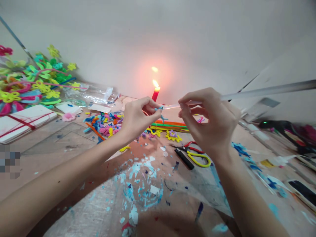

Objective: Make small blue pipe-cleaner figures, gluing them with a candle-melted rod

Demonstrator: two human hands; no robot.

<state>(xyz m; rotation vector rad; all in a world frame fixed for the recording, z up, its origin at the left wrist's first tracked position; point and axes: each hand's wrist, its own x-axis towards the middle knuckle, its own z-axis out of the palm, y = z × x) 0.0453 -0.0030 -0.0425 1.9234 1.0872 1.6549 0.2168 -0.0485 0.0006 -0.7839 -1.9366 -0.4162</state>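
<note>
In front of a lit red candle, my left hand pinches a small light-blue piece with thin points. Its full shape is partly hidden by the fingers. My right hand is closed on a long translucent glue stick, held nearly level between thumb and fingers. The stick's thin tip meets the blue piece at my left fingertips. The long end of the stick runs out past the right edge.
Scissors and a black lighter lie below my right hand. Colourful fuzzy pieces heap behind my left forearm. Fuzzy flowers and a white box are at left. A glue gun and a phone lie right.
</note>
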